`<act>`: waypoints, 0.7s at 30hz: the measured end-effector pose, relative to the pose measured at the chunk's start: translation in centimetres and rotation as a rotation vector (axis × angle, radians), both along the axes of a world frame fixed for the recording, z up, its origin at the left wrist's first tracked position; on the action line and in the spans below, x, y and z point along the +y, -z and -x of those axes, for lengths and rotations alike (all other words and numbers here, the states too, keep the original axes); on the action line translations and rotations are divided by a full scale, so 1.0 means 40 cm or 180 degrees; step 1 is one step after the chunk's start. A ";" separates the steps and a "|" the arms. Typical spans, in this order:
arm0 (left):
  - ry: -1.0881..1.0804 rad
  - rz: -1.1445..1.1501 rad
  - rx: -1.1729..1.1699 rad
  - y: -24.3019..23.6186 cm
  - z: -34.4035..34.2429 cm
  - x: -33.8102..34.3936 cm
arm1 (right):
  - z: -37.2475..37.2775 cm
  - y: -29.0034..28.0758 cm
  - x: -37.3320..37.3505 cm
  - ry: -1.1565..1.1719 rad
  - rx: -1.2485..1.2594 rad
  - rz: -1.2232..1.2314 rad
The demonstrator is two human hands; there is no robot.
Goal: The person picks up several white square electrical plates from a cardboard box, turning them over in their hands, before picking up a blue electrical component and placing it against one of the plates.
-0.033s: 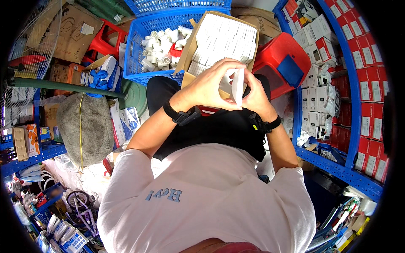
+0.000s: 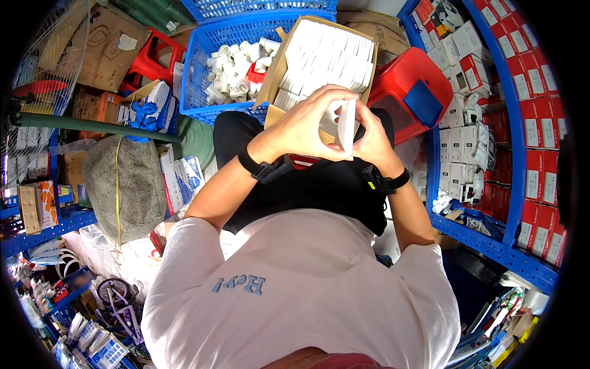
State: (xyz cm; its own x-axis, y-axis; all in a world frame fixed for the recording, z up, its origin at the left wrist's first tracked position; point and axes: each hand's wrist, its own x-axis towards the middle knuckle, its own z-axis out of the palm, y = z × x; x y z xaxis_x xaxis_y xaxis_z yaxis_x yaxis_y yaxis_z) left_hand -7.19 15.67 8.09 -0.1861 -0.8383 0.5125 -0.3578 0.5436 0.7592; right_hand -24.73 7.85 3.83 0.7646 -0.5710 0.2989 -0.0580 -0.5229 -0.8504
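A thin white square plate [image 2: 347, 129], like a wall switch cover, is held upright and nearly edge-on above my lap. My left hand [image 2: 299, 126] curls round its left side, thumb at the lower edge and fingers at the upper edge. From the right, my right hand [image 2: 376, 142] grips the same plate, with part of its fingers hidden behind it. A little red shows on the plate's left face. Just beyond my hands stands an open cardboard box [image 2: 267, 86], packed with rows of similar thin white pieces [image 2: 329, 52].
Left of the box, a blue plastic crate [image 2: 198, 74] holds white pipe fittings [image 2: 236, 67]. A red stool [image 2: 393, 80] stands to the right. Blue shelving [image 2: 516, 123] with red and white boxes lines the right side. A grey cushion-like bundle [image 2: 123, 184] sits at left.
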 end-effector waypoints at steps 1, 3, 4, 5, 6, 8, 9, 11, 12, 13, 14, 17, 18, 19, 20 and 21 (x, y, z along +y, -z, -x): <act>0.0001 0.0016 0.0007 0.000 0.001 0.000 | 0.001 0.000 0.001 0.0001 0.0000 -0.0001; -0.0007 -0.0016 0.0028 0.000 0.004 0.001 | 0.003 0.000 0.002 0.0015 -0.0038 -0.0056; -0.0016 -0.0045 0.0049 0.000 0.006 0.002 | 0.003 -0.001 0.002 0.0015 -0.0038 -0.0055; -0.0016 -0.0045 0.0050 0.000 0.006 0.003 | 0.003 -0.003 0.001 0.0002 -0.0005 -0.0071; -0.0012 -0.0067 0.0053 0.000 0.006 0.004 | 0.003 -0.005 0.000 -0.0012 0.0029 -0.0087; -0.0007 -0.0089 0.0057 -0.002 0.004 0.003 | 0.006 -0.012 0.002 -0.0103 0.0080 -0.0165; 0.0087 -0.0122 0.0038 -0.005 -0.001 0.000 | 0.007 -0.015 0.003 -0.0194 0.0130 -0.0243; 0.0179 -0.0155 0.0019 -0.012 -0.005 -0.002 | 0.008 -0.017 0.005 -0.0247 0.0141 -0.0264; 0.0220 -0.0182 -0.0020 -0.016 -0.007 -0.001 | 0.009 -0.018 0.006 -0.0300 0.0152 -0.0285; 0.0258 -0.0211 -0.0061 -0.017 -0.008 0.000 | 0.009 -0.021 0.005 -0.0302 0.0151 -0.0287; 0.0256 -0.0213 -0.0062 -0.017 -0.010 0.001 | 0.009 -0.027 0.004 -0.0348 0.0175 -0.0258; 0.0273 -0.0163 -0.0136 -0.019 -0.013 -0.001 | 0.011 -0.016 0.003 -0.0351 0.0212 -0.0107; 0.0276 -0.0138 -0.0153 -0.021 -0.014 -0.002 | 0.011 -0.011 0.003 -0.0311 0.0226 0.0014; 0.0276 -0.0114 -0.0167 -0.022 -0.015 -0.002 | 0.010 -0.012 0.005 -0.0313 0.0228 0.0014; 0.0274 -0.0115 -0.0165 -0.024 -0.014 -0.001 | 0.009 -0.015 0.008 -0.0235 0.0111 0.0069; 0.0275 -0.0167 -0.0165 -0.026 -0.014 0.000 | 0.008 -0.017 0.009 -0.0197 0.0054 0.0095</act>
